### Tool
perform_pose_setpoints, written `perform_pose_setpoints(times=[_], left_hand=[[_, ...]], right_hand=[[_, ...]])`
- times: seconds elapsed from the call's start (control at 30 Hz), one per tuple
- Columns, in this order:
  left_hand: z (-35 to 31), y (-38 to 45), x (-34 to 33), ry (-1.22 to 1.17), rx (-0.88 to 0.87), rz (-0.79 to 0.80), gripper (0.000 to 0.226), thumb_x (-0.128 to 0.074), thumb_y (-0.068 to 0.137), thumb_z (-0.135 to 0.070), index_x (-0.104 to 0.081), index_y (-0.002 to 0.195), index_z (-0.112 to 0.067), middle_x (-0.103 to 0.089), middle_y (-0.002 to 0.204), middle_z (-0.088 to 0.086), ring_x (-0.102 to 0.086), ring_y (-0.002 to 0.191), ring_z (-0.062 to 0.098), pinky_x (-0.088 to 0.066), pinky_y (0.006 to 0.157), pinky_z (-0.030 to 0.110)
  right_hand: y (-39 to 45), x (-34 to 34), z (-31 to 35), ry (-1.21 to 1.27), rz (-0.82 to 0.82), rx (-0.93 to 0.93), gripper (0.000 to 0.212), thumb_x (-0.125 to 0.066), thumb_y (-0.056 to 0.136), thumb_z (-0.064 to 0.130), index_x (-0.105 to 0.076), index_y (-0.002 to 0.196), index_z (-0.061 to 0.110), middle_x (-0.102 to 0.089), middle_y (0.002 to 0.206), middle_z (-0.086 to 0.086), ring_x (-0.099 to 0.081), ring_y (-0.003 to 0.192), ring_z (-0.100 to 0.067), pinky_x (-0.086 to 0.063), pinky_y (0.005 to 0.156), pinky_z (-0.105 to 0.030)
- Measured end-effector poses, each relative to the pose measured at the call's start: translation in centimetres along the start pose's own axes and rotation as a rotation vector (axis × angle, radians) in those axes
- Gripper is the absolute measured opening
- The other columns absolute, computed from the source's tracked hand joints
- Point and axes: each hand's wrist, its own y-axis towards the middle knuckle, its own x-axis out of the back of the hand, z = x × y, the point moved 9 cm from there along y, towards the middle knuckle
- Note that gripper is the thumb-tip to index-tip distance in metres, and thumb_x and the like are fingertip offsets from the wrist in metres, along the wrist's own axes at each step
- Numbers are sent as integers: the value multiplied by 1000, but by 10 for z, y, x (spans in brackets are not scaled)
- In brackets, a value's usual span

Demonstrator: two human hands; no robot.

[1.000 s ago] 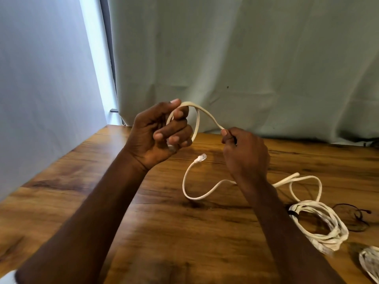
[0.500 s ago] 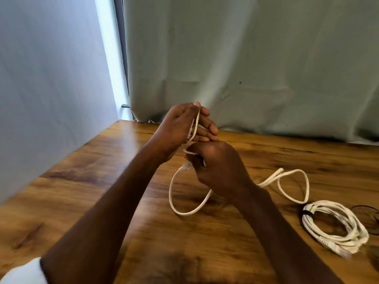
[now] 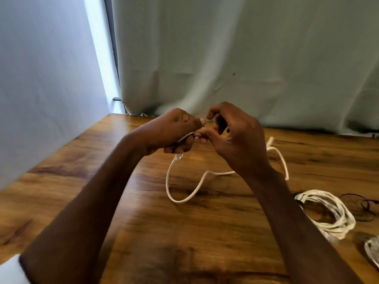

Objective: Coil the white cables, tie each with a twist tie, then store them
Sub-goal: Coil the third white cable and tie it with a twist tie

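Observation:
A flat white cable [image 3: 185,196] hangs in a loose loop from my hands onto the wooden table [image 3: 143,232], its clear plug dangling just under my left hand [image 3: 174,132]. My left hand is closed on a small coil of this cable. My right hand [image 3: 235,138] meets it fingertip to fingertip and pinches the cable's strand against the coil. The rest of the cable trails behind my right wrist toward the right. A second white cable [image 3: 330,214] lies coiled on the table at the right, with a dark tie around it.
A thin dark wire [image 3: 367,206] lies beyond the coiled cable at the right edge. Part of another white coil [image 3: 372,251] shows at the bottom right corner. A pale green curtain [image 3: 246,58] hangs behind the table; a grey wall is on the left.
My hands came together above the table. The big loop between them a second ago is now gathered into my left hand, and my right hand has risen to meet it.

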Motion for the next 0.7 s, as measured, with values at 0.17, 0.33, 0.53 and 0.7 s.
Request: perform_pose_setpoints(times=[0.17, 0.33, 0.53, 0.7], left_hand=[[-8, -8, -5, -499, -32, 175, 51, -37, 113, -32, -62, 75, -10, -39, 38, 1, -22, 25, 7, -14, 34, 20], [-30, 1, -1, -1206, -221, 350, 44, -17, 116, -34, -44, 86, -18, -51, 45, -2, -26, 30, 8, -14, 38, 21], [-17, 10, 21, -1816, -377, 250, 51, -30, 115, -34, -59, 100, 5, -67, 91, 22, -73, 70, 33, -62, 64, 44], [1, 10, 40, -1321, -291, -393, 44, -32, 116, -29, -53, 85, -6, -77, 95, 26, -79, 83, 36, -65, 66, 36]], right_hand=[[-2, 12, -24, -50, -94, -145, 51, -60, 97, 63, -74, 80, 17, -67, 71, 4, -61, 63, -15, -50, 58, -42], [-11, 8, -41, 286, -150, -314, 44, -57, 104, 46, -73, 74, 18, -65, 62, 10, -63, 59, -13, -52, 59, -45], [-13, -30, -20, 18, 65, -129, 24, -56, 105, 33, -74, 94, 22, -71, 79, 8, -64, 71, -15, -47, 64, -36], [-26, -68, 13, 77, 284, -83, 35, -61, 97, 11, -68, 130, 20, -73, 105, 3, -64, 94, -17, -52, 82, -39]])
